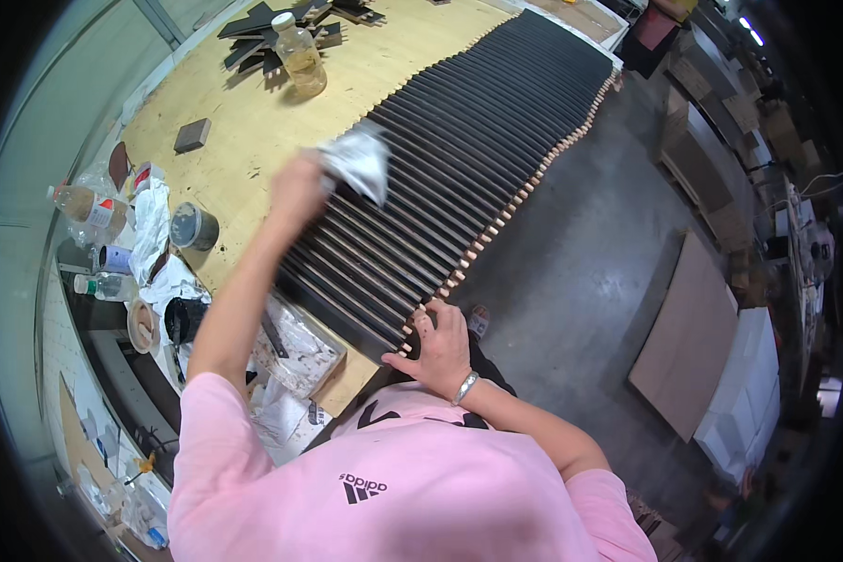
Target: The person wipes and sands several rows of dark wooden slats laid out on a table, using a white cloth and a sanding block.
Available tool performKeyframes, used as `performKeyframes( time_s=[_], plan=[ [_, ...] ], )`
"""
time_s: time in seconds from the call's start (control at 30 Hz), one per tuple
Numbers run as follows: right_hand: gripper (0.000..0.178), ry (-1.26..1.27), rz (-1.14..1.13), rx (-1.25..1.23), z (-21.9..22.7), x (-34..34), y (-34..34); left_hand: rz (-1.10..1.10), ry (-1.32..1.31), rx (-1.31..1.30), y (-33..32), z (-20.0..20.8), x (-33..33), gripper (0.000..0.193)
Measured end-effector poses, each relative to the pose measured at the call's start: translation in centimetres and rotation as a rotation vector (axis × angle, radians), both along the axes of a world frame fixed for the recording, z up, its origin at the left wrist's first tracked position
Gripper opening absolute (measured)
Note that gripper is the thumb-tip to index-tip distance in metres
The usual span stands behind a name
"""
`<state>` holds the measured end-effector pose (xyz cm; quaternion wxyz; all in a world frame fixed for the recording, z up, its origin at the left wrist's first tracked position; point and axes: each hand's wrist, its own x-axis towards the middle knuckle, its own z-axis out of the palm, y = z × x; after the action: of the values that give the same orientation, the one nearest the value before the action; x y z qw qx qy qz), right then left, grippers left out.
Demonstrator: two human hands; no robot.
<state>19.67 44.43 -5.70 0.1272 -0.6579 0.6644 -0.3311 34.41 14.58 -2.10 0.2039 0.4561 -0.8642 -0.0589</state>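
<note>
A long row of narrow black slats (482, 122) with pale, bare wooden ends lies side by side across the table. My left hand (298, 195), blurred by motion, is closed on a white cloth (358, 164) over the left part of the row. At the near corner, my right hand (438, 351) rests against the pale slat ends, its thumb spread away from the fingers. A bracelet circles that wrist.
On the yellowish table (244, 183) are a bottle of amber liquid (302, 61), a small block (192, 136), a dark tub (194, 227) and black pieces (253, 37) piled behind. Bottles and rags crowd the left edge. Brown boards (688, 332) lie on the floor at right.
</note>
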Motion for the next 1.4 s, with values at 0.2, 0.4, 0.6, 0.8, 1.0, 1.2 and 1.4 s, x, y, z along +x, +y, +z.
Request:
performKeyframes(
  time_s=[0.2, 0.4, 0.6, 0.8, 1.0, 1.2, 1.4],
  plan=[
    [0.067, 0.028, 0.013, 0.036, -0.2, -0.7, -0.7, -0.026, -0.086, 0.057, 2.1, -1.2, -6.1, 0.015],
    [0.062, -0.056, 0.159, 0.21, -1.5, -2.3, 0.6, -0.794, 0.043, 0.427, 15.0, 3.1, -12.8, 0.029],
    [0.043, -0.283, -0.007, -0.074, 0.4, -4.7, -0.7, 0.368, 0.073, 0.1, -4.8, 2.0, -7.3, 0.023],
    [0.055, -0.499, -0.441, 0.109, -1.5, -10.7, -3.3, -0.665, 0.024, 0.446, 13.6, 2.5, -17.9, 0.037],
    [0.112, -0.486, -0.343, 0.174, -1.0, -15.0, -7.0, 0.256, 0.429, 0.345, -4.9, 2.0, -11.7, 0.021],
    [0.098, -0.436, -0.337, 0.235, -3.8, -18.5, -10.0, -0.118, -0.047, 0.195, 9.9, -0.9, -22.5, 0.033],
    [0.084, -0.431, -0.269, 0.198, -1.1, -20.2, -10.2, 0.179, 0.63, 0.699, 7.6, 2.8, -19.6, 0.026]
  ],
)
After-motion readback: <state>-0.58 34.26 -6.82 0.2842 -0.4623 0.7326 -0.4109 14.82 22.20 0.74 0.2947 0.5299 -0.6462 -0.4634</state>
